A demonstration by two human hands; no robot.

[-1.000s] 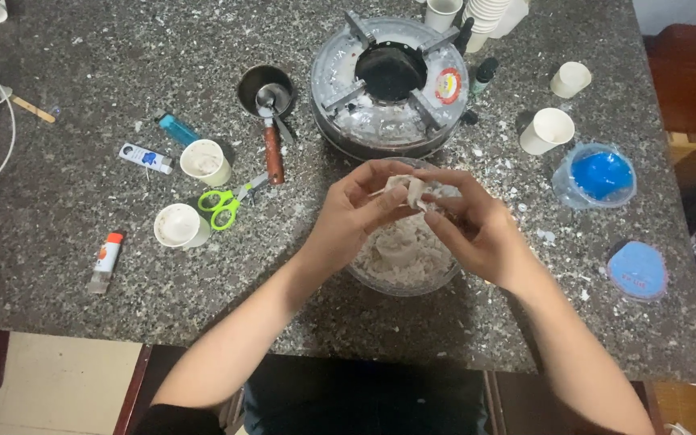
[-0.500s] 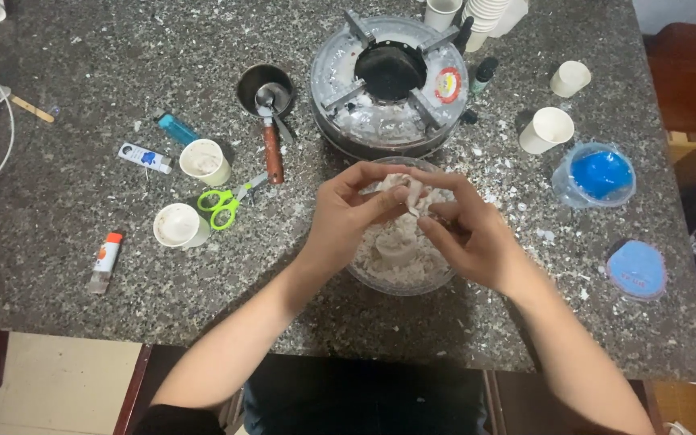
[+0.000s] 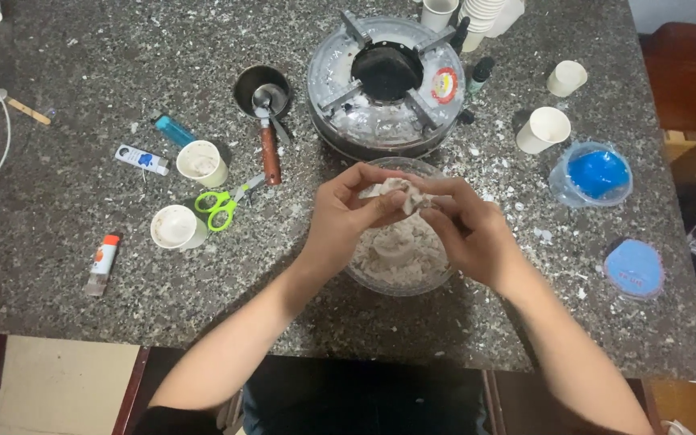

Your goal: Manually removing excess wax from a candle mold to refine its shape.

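Both my hands meet over a clear glass bowl full of pale, crumbly paper pulp. My left hand and my right hand each pinch the same lump of whitish pulp, held just above the bowl's far rim. More pulp lies heaped in the bowl beneath the hands. The fingertips of both hands touch around the lump.
A round burner stand sits just behind the bowl. To the left lie green scissors, two paper cups, glue tubes and a small pan with a spoon. To the right stand cups, a blue-filled container and a blue lid.
My hands have kept working the lump of pulp over the bowl, shifting their fingers slightly. Nothing else on the table moved.
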